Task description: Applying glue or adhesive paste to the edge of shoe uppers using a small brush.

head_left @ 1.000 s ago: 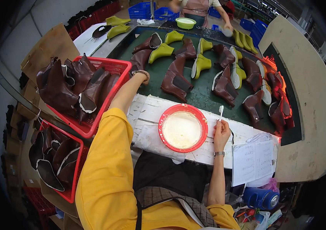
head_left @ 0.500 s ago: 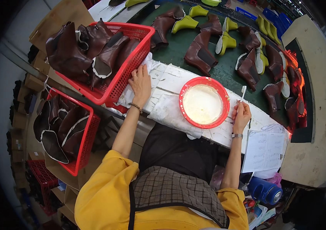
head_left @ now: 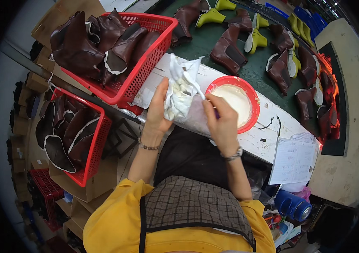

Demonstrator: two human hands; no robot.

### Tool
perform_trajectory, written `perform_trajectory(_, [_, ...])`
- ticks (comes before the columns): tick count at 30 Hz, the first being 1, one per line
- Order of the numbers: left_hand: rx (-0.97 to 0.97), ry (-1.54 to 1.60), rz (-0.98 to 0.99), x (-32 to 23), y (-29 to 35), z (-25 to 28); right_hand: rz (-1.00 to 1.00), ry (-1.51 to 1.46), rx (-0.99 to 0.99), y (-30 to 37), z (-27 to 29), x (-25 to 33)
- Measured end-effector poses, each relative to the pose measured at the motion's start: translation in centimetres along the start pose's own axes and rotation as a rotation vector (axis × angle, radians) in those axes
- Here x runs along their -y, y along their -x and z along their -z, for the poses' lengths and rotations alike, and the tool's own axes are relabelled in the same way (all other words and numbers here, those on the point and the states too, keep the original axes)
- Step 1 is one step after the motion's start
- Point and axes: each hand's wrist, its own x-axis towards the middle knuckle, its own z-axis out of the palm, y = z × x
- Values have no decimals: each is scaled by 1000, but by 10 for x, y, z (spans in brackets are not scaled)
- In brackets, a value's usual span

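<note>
The left hand (head_left: 158, 111) grasps a crumpled white rag (head_left: 180, 96), and the right hand (head_left: 223, 122) pinches a white toothbrush (head_left: 196, 87), its far end at the rag, just left of a red basin (head_left: 254, 98) holding whitish paste (head_left: 236, 101).

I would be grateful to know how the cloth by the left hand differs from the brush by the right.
The white cloth is crumpled and smudged yellowish, while the slim brush has a straight handle. The cloth is much broader than the brush. The left hand holds the cloth; the right hand grips the brush. Both look mostly white.
</note>
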Motion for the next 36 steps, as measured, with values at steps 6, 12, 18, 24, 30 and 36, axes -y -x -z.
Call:
perform_trajectory(6, [-240, 29, -37, 7, 4, -14, 206, 366, 15, 33, -49, 5])
perform_trajectory(12, [29, 220, -82, -1, 19, 15, 212, 123, 181, 56, -59, 2])
perform_trajectory(18, [247, 581, 139, -4, 12, 9, -979, -1605, 726, 68, -43, 0])
perform_trajectory(24, [-457, -322, -421, -23, -27, 6, -28, -147, 111, 86, -19, 6])
perform_trajectory(30, [-351, -1706, -523, 5, -83, 48, -467, -349, 24, 62, 40, 5])
perform_trajectory(36, [-215, -1625, -715, 17, -77, 82, -581, -924, 87, 55, 40, -9])
